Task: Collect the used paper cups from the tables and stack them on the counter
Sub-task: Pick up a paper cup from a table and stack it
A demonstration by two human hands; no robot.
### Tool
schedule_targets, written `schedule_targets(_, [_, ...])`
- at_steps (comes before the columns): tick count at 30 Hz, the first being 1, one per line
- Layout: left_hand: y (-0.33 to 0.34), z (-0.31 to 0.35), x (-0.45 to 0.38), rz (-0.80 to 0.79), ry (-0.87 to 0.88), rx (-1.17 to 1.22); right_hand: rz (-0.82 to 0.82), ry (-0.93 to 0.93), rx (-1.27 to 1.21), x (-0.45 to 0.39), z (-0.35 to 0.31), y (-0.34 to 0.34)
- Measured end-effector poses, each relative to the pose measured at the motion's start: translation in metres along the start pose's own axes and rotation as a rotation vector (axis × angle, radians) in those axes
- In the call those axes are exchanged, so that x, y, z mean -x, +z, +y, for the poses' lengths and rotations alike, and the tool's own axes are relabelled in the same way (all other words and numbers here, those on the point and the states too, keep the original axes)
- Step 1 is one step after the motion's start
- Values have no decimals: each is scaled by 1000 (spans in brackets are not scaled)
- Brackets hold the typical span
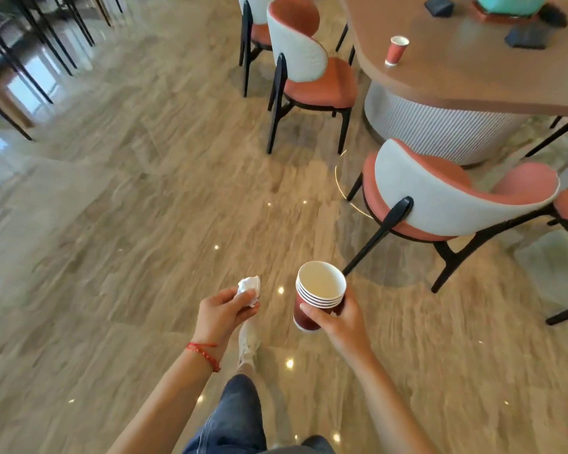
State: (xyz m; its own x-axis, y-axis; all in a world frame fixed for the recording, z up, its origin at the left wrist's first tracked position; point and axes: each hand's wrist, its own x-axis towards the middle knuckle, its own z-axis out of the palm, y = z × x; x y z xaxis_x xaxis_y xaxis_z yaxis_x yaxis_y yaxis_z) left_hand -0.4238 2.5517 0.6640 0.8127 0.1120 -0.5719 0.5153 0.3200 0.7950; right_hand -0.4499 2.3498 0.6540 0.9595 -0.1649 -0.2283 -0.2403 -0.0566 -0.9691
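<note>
— Paper cups (320,294): where are they?
— A nested stack of red ones with white rims sits in the right hand (336,317), fingers and thumb curled round the red wall, the mouth tipped up and to the left, held above the marble floor (128,224).
— Any print or label on them?
— None that I can read; the wall facing the camera looks plain dark red.
— And the left hand (223,311)?
— It pinches a crumpled white tissue (250,288) between thumb and fingers; a red string bracelet (204,352) circles that wrist.
— More cups around?
— One lone red cup (396,50) stands upright near the rounded edge of the tan table (456,77), well apart from both hands, beyond an orange-and-white chair (446,198).
— Writing there?
— Too small and blurred to tell.
</note>
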Motion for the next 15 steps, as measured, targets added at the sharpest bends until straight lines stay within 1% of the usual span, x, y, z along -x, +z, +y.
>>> schedule_targets(4, [23,52,-83,-17,3,-25,17,-8,-17,-94,-21,21])
schedule_targets(10, [54,139,-192,-42,9,-49,30,8,-37,-219,-68,46])
schedule_targets(15, [91,180,-269,-67,-8,-46,82,18,-46,-302,-84,43])
